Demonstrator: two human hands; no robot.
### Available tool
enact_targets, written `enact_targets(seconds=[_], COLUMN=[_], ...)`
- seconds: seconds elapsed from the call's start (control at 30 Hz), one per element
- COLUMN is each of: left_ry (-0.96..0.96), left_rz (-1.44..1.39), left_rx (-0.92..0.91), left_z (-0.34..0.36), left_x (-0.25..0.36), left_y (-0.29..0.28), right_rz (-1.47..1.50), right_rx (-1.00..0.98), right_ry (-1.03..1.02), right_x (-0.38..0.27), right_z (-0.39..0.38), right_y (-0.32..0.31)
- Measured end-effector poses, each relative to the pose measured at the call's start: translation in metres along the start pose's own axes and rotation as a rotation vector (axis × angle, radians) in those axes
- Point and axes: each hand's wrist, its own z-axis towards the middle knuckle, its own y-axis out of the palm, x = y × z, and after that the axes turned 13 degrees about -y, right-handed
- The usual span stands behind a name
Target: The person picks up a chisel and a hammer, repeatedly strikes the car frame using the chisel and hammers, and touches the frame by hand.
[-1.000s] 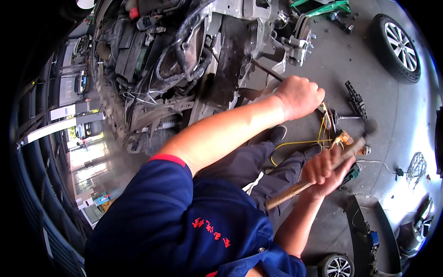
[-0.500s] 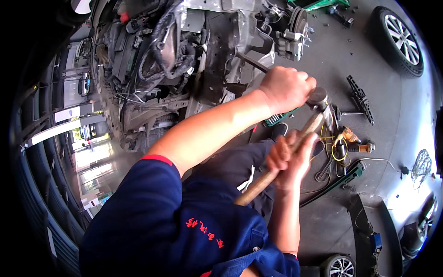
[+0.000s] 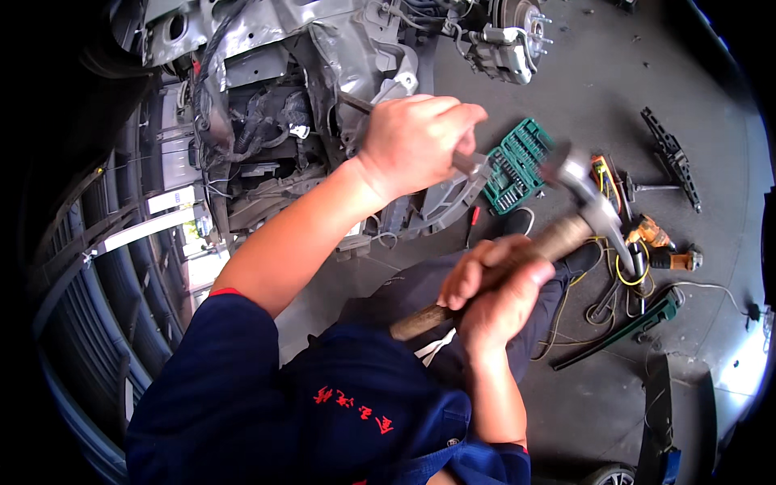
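Note:
My left hand (image 3: 416, 144) is wrapped around a metal bar (image 3: 356, 103). The bar's far end meets the bent grey sheet metal of a stripped car body (image 3: 333, 61); its other end sticks out below my fingers. In my right hand (image 3: 499, 295) is a hammer (image 3: 563, 237), gripped around its wooden handle. The hammer's metal head, smeared by motion, is apart from the bar's end, to its right. The handle's butt lies in front of my dark shirt.
An open green socket set (image 3: 529, 151) and a red-handled screwdriver (image 3: 474, 217) lie on the floor. Farther right are an orange power tool (image 3: 651, 233), cables, a black bracket (image 3: 672, 158) and a long green-black piece (image 3: 626, 333). A brake disc assembly (image 3: 503, 55) stands beyond.
The hammer head has gone from close beside my left hand to farther right. My left hand, with the bar, appears farther left, and the whole view has shifted, showing more of the socket set.

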Motion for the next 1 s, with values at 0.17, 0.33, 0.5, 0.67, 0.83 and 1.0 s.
enact_targets(seconds=[0.17,0.33,0.5,0.67,0.83,1.0], left_ry=[0.072,0.030,0.061,0.027,0.044,0.022], left_rz=[0.023,0.065,0.067,0.073,0.080,0.113], left_rx=[0.060,0.024,0.010,-0.024,-0.041,-0.059], left_z=[0.010,0.012,0.019,0.020,0.023,0.019], left_x=[0.009,0.005,0.015,0.013,0.018,0.016], left_y=[0.008,0.008,0.010,0.006,0.006,-0.001], right_rz=[0.211,-0.446,-0.146,-0.797,0.473,-0.738], right_rx=[0.061,-0.311,-0.083,-0.293,0.080,-0.270], right_ry=[-0.017,-0.160,-0.414,-0.306,-0.414,-0.225], right_x=[0.020,0.003,0.000,-0.021,0.006,-0.008], right_z=[-0.013,0.007,-0.004,0.011,-0.001,0.013], right_y=[-0.007,-0.032,-0.045,-0.048,-0.051,-0.055])
